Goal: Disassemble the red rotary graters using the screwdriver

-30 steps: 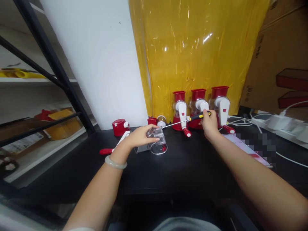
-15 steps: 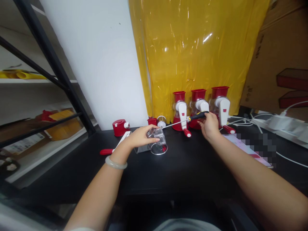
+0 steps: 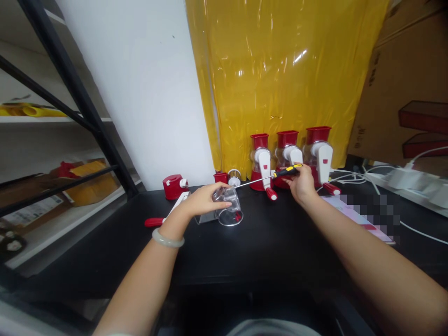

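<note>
My left hand (image 3: 207,201) is closed round a clear plastic housing (image 3: 231,200), which lies tilted on the black table (image 3: 266,252). Its round open rim faces me, with a small red piece visible inside. My right hand (image 3: 301,184) grips the black and yellow handle of a screwdriver (image 3: 285,171). The metal shaft runs left, and its tip meets the upper right part of the housing. Beside my left hand lies a white crank with a red handle (image 3: 154,222). Behind it stands a red base part (image 3: 174,186).
Three red and white drum graters (image 3: 259,161) stand along the back. A metal drum (image 3: 234,177) and a small red part (image 3: 220,177) sit behind the housing. To the right are a phone (image 3: 360,219), white cables and a power strip (image 3: 413,179). Shelves fill the left.
The screwdriver handle has turned, showing more of its yellow side, and my right hand's fingers have shifted slightly on it. The whole view has moved a little.
</note>
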Demonstrator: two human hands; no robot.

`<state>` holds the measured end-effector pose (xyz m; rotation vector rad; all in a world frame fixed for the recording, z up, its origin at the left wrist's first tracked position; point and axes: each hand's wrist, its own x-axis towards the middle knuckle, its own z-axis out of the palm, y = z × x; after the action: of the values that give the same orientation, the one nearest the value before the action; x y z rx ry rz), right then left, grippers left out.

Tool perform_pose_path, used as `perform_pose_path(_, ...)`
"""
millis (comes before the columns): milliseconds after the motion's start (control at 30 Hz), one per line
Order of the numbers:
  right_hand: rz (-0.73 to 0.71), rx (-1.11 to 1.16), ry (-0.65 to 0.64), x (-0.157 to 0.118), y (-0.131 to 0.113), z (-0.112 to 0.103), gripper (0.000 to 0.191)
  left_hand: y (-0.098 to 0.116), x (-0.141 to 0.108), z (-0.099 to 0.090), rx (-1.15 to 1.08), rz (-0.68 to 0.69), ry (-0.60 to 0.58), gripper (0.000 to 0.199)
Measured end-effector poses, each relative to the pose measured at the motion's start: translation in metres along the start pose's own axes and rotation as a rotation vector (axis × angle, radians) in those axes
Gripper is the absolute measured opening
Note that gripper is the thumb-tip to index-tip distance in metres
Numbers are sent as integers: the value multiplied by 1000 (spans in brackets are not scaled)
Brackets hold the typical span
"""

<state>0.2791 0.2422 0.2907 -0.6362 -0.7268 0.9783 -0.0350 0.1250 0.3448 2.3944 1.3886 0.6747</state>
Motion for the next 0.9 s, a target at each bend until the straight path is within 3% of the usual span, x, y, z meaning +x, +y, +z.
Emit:
perform_pose_path(267,-85,-199,8,3,2,-2,51,-1,0,0,-6,5,0,59)
perform_pose_path(533,-102,-116,37,2,3,-2,56,-1,0,0,-17,7,-7,59)
perform_pose_path(900,-41,-86,14,3,1,0,29,-1,0,0,-1,15,-1,59)
